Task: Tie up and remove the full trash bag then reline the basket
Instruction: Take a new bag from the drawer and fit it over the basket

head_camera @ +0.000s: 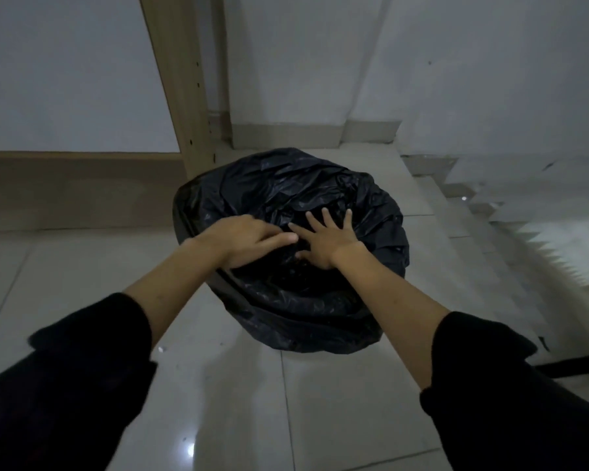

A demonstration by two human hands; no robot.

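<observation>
Black long sleeves, bare forearms, no gloves

Both arms wear loose, matte black fabric sleeves: the left sleeve (65,375) and right sleeve (510,396) are shoved up, bunching in soft folds with uneven cuff edges. The bare left hand (249,241) and bare right hand (323,239) have nothing on them that I can spot, though it's pretty dim.
</observation>
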